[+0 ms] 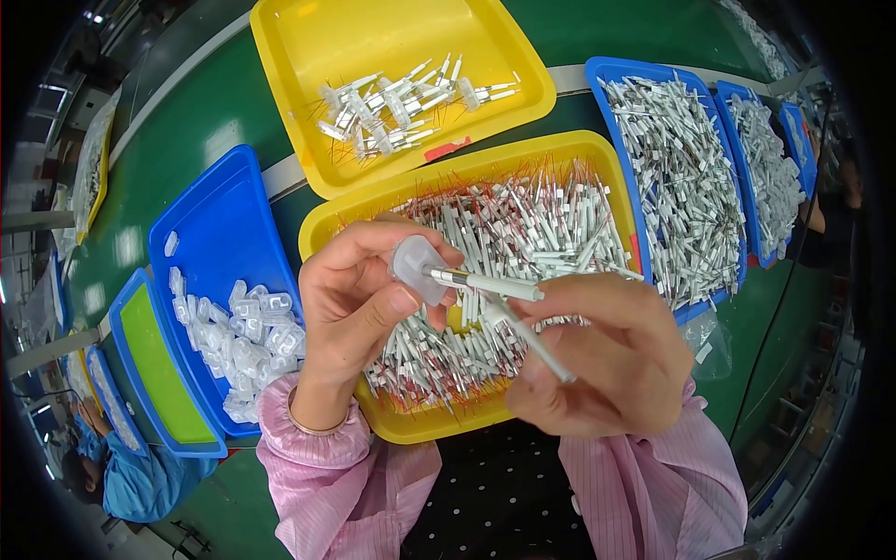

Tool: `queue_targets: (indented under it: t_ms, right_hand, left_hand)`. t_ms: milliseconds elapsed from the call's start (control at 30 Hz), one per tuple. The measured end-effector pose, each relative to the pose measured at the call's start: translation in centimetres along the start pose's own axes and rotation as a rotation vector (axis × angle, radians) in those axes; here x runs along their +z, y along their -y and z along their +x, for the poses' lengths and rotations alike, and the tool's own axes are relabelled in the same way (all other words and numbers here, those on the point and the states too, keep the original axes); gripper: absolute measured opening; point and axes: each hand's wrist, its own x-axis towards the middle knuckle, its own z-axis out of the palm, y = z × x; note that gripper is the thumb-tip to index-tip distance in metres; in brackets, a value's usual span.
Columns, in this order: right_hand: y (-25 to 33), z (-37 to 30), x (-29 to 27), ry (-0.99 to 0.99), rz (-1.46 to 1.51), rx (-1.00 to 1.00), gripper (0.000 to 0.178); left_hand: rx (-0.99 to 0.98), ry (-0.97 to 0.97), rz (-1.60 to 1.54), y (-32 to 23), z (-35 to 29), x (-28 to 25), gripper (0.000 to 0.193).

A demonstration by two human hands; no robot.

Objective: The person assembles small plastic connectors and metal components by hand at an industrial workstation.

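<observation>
Between the thumb and fingers of my left hand [359, 303] is a translucent white plastic cap [408, 264]. My right hand [611, 350] pinches a slim white stick-like part [499, 284] with a metallic section, its tip meeting the cap's face. A second white stick [537, 350] also sits in the right fingers, angled down toward me. Whether the first stick is inside the cap or only touches it, I cannot tell. Both hands are above a yellow tray [411, 431] heaped with similar white sticks that have thin red wires.
At the left, a blue tray [210, 210] holds several clear plastic caps [257, 341]. Beyond, a yellow tray [373, 37] carries caps with sticks attached. On the right stand blue trays, one [611, 67] piled with white sticks. A person in a blue sleeve [149, 481] is at lower left.
</observation>
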Motion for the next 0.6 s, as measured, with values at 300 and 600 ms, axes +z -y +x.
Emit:
queue_targets:
  t_ms: [300, 600]
  right_hand:
    - [0.8, -0.4, 0.6, 0.038, 0.072, 0.089, 0.023]
    - [-0.6, -0.2, 0.4, 0.088, 0.314, 0.361, 0.02]
  left_hand:
    - [0.023, 0.009, 0.043, 0.2, -0.1, 0.3, 0.032]
    - [0.023, 0.0, 0.003, 0.1, -0.2, 0.5, 0.03]
